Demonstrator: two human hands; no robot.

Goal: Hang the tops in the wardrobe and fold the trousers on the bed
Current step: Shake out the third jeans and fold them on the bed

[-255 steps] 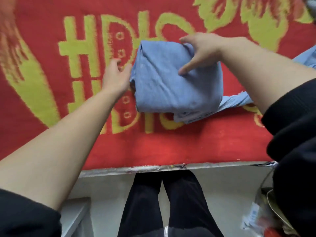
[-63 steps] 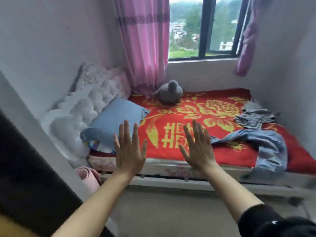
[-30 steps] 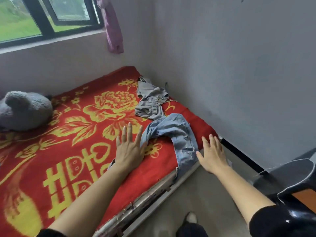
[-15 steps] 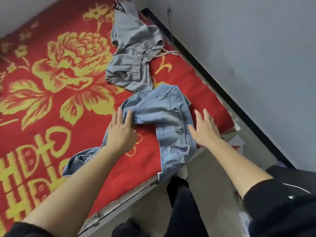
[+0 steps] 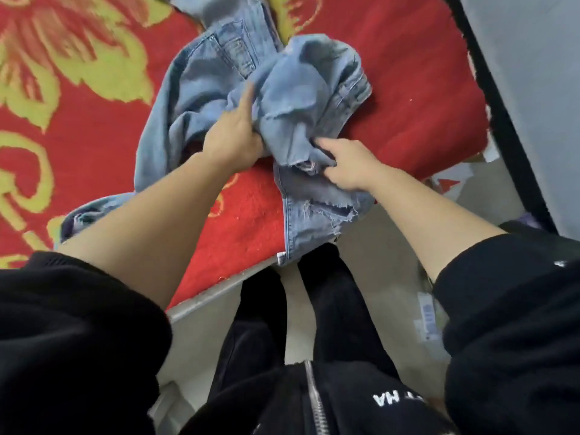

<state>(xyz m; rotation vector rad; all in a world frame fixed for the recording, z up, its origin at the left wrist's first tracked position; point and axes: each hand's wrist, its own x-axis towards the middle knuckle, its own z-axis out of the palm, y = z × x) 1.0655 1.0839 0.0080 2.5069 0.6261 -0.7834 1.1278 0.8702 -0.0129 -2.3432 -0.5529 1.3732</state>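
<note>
Light blue ripped jeans (image 5: pixel 301 89) lie crumpled on the red and yellow bed cover (image 5: pixel 408 89) near the bed's front right corner. One frayed leg hangs over the bed edge. My left hand (image 5: pixel 233 139) is closed on a bunched fold of the denim in the middle of the jeans. My right hand (image 5: pixel 348 164) pinches the fabric just beside it, by a torn patch. Another part of the jeans trails left under my left forearm. A bit of grey garment (image 5: pixel 201 4) shows at the top edge.
The metal bed edge (image 5: pixel 219 290) runs diagonally below the jeans. A grey wall (image 5: pixel 533 73) with a black skirting strip stands on the right. Papers and packets (image 5: pixel 426 318) lie on the floor by my legs in black trousers.
I have leaned in closer over the jeans. Both hands, open and flat on the denim half a second ago, now grip it, and the middle of the jeans is bunched up.
</note>
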